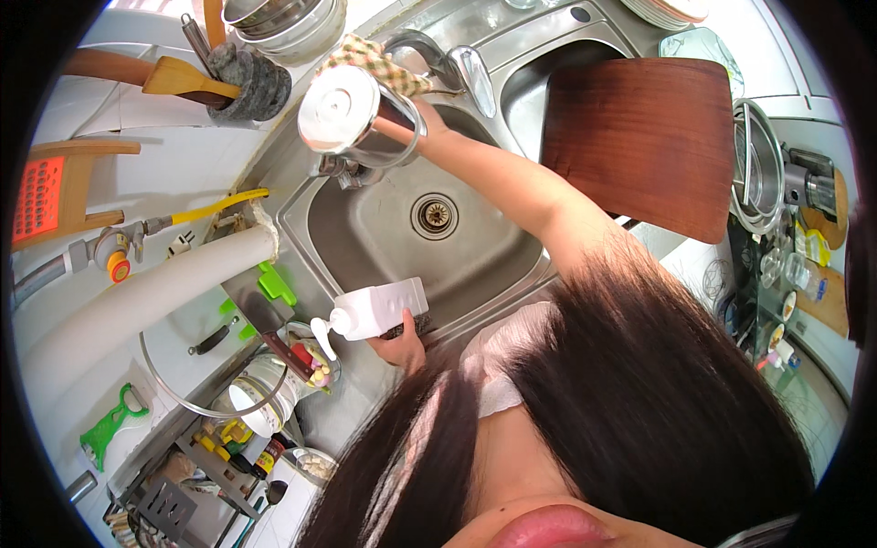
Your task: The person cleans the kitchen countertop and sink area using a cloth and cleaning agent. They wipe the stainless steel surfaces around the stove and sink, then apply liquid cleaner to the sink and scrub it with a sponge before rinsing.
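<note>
My left hand [404, 347] is closed around a white pump bottle [370, 311], tilted on its side over the near left edge of the sink [393, 215]. A dark, rough-textured pad [421, 323] shows between that hand and the bottle. My right arm reaches across the sink, and my right hand [431, 121] is at a shiny metal cylinder [388, 128] with a bright round top and a curved metal loop. Its fingers are hidden behind the cylinder, so its grip does not show. A checkered cloth [370, 62] lies just beyond, beside the faucet [470, 78].
A dark wooden board [639, 142] covers part of the second basin. Left of the sink are a white pipe [155, 288], a cleaver [256, 310] and stacked bowls [260, 402]. Metal bowls [288, 27] and a stone mortar [256, 87] stand at the back left.
</note>
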### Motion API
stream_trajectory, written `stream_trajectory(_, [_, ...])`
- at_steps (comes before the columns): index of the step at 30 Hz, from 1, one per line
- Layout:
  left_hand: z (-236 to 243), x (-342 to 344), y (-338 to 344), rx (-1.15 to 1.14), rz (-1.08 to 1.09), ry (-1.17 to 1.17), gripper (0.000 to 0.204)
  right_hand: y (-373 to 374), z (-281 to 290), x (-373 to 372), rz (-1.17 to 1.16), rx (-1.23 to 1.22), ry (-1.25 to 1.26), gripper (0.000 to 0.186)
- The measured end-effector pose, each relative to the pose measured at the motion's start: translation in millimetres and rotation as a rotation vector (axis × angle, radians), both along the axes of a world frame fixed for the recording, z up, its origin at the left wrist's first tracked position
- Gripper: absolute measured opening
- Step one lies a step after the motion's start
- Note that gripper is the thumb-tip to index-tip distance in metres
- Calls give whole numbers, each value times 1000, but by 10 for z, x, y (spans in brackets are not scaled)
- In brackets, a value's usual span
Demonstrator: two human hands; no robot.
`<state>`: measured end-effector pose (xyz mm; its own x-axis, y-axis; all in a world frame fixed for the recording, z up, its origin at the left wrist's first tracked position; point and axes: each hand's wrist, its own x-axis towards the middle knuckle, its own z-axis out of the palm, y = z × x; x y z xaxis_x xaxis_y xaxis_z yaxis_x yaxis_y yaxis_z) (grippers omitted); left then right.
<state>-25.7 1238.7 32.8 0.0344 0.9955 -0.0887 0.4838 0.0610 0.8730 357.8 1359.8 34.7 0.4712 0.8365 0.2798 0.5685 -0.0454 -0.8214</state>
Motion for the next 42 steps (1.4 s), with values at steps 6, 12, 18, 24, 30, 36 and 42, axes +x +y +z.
stream_trajectory(6, [187,120,-13,-15,13,-106,80,-556,-119,176,-172,-277,-781,41])
stream_trajectory(12, [192,129,-24,45,11,-143,79,-795,-200,82,-290,-284,-845,33])
stream_trajectory(18, [146,64,-15,54,26,-14,78,-1138,-25,-46,-279,-409,-666,26])
stream_trajectory(24, [303,156,-27,25,36,70,80,-1502,202,-293,-236,12,-321,25])
stream_trajectory(30, [317,143,-40,12,55,14,80,-1240,32,324,-652,149,-161,39])
stream_trajectory(36, [181,93,-12,73,26,7,80,-1117,-178,534,-517,-39,-462,43])
stream_trajectory(42, [122,52,-5,89,31,-14,79,-1481,-69,197,-237,-184,-505,35])
